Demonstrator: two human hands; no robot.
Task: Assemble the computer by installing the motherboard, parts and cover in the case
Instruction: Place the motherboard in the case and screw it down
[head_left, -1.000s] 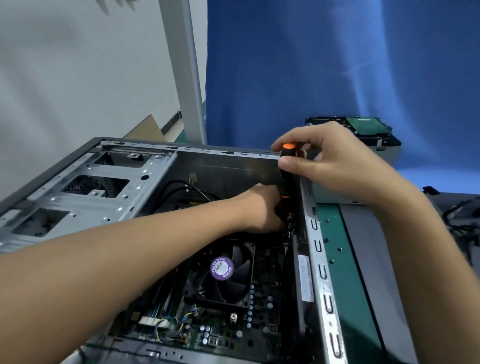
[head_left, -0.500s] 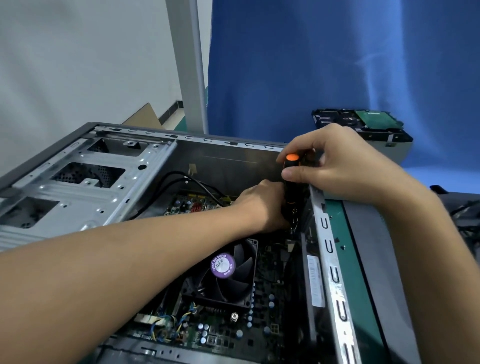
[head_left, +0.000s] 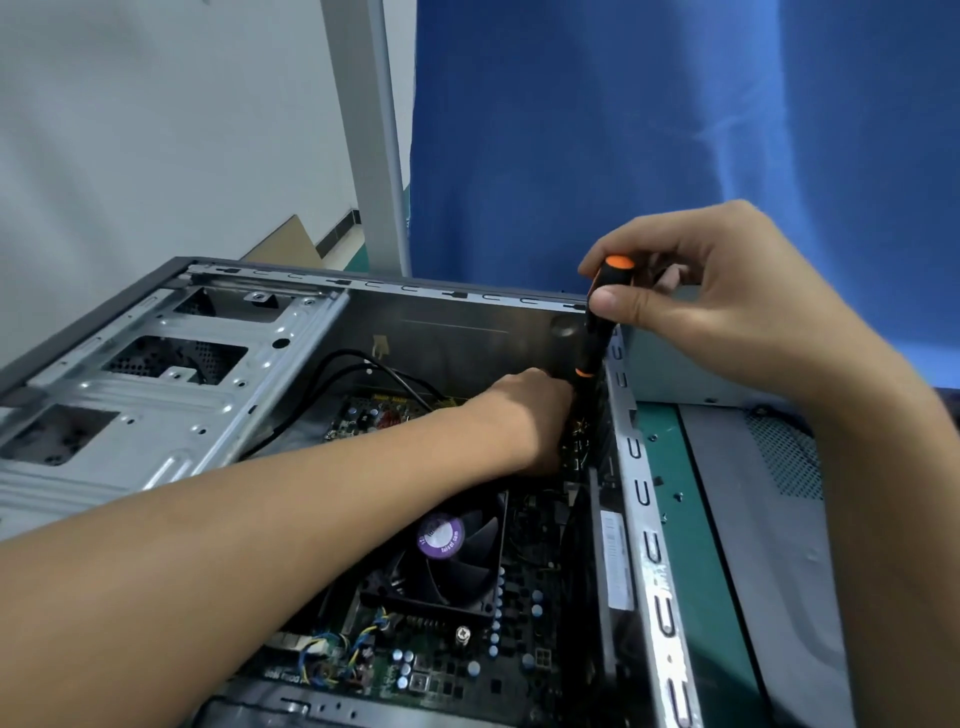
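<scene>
blue backdrop (head_left: 675, 130), right hand (head_left: 717, 296) pinching screwdriver (head_left: 597, 332), left hand (head_left: 524, 415) grip hidden in case (head_left: 171, 395), cannot tell

it looked like an electronics repair bench in a plain workshop room. a green work mat (head_left: 691, 571) covered the bench at four o'clock, with loose screws (head_left: 678, 497) scattered on it beside an open computer case (head_left: 208, 405). a blue cloth backdrop (head_left: 675, 130) hung at one o'clock, a bare white wall (head_left: 156, 130) at ten o'clock, a white post (head_left: 374, 130) between them at twelve.
</scene>
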